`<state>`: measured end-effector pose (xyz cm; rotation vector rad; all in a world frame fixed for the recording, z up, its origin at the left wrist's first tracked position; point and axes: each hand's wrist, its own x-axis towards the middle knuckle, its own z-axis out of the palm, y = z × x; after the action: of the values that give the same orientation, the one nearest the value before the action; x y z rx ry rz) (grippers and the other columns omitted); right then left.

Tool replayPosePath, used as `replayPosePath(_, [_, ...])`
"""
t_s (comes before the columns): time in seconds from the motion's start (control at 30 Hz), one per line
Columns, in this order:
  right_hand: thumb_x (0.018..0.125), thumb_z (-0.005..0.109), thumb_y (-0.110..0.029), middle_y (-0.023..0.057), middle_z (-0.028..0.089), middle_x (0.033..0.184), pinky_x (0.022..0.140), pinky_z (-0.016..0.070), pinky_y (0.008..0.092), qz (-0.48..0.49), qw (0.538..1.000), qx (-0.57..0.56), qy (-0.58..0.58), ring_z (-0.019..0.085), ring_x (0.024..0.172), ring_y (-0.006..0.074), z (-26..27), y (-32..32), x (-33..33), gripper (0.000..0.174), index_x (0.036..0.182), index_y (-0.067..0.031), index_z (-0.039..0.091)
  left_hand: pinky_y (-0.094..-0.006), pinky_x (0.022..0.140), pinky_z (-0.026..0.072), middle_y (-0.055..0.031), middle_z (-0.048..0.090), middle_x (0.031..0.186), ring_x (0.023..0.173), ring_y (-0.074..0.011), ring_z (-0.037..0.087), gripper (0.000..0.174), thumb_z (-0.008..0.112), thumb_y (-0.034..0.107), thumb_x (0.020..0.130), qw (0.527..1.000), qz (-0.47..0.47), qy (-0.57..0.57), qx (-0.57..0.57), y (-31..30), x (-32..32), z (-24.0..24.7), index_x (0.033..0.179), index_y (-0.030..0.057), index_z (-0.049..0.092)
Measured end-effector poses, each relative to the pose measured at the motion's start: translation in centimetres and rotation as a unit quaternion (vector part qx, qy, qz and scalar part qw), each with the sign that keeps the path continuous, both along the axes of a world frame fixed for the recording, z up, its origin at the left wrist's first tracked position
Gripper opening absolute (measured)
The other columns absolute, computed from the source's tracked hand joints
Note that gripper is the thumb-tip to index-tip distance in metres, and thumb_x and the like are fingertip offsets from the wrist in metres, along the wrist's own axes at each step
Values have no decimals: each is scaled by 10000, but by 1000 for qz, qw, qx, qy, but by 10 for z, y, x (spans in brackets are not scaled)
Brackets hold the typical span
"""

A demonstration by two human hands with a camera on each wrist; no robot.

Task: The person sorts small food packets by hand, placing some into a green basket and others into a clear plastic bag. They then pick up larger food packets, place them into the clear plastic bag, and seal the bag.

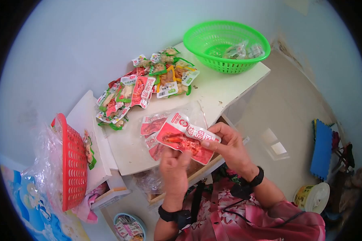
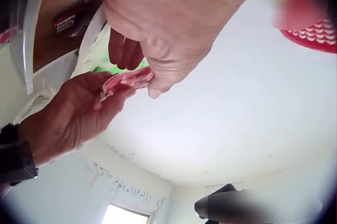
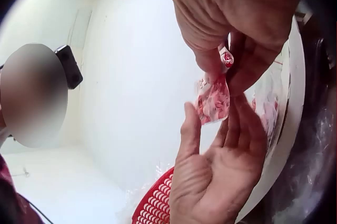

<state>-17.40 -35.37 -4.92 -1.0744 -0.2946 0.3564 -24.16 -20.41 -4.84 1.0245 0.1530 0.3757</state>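
Note:
My right hand (image 1: 231, 146) pinches the upper right part of a red and white snack packet (image 1: 181, 141) with a food picture on its front. At the packet's lower edge is my left hand (image 1: 175, 170), touching it. In the right wrist view the left palm (image 3: 218, 174) shows, its thumb and fingers extended beside and behind the packet (image 3: 215, 100). The left wrist view shows the packet (image 2: 126, 81) edge-on between both hands. Beneath it, a clear plastic bag (image 1: 195, 110) with red packets (image 1: 153, 124) lies on the white tabletop (image 1: 126, 154).
A pile of snack packets (image 1: 126, 92) covers the table's back left. At the far right corner stands a green basket (image 1: 229, 66) with clear-wrapped things inside. A red basket (image 1: 74, 164) stands left; an open drawer (image 1: 201, 172) lies below the hands. A small bin (image 1: 142, 227) sits on the floor.

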Motion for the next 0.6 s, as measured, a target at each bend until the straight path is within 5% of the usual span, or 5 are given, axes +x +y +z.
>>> replayPosePath(0.13, [901,741,-26,32,661,1000,753,513,210,13,999,-15,-43,619,878,57,-11,6,-7,242,1073,2,573,-289,911,528,-44,682,1118,986,-112,651,295,738,11,886,999,-11,48,-4,-15,-4,-2,1155,23,619])
replayPosePath(0.33, [908,739,-34,39,654,991,736,520,214,37,997,-54,-41,627,874,63,-7,5,-13,235,1073,6,577,-283,842,545,-42,689,1064,927,-117,663,274,731,44,903,993,47,47,-96,-15,5,-1,1154,22,625])
replayPosePath(0.6, [925,722,-48,36,665,966,711,550,228,93,991,-99,-22,641,865,71,6,-3,-11,210,1070,22,587,-336,864,555,-81,693,1083,955,-173,678,288,732,69,902,989,13,49,-142,-5,6,-8,1169,23,632])
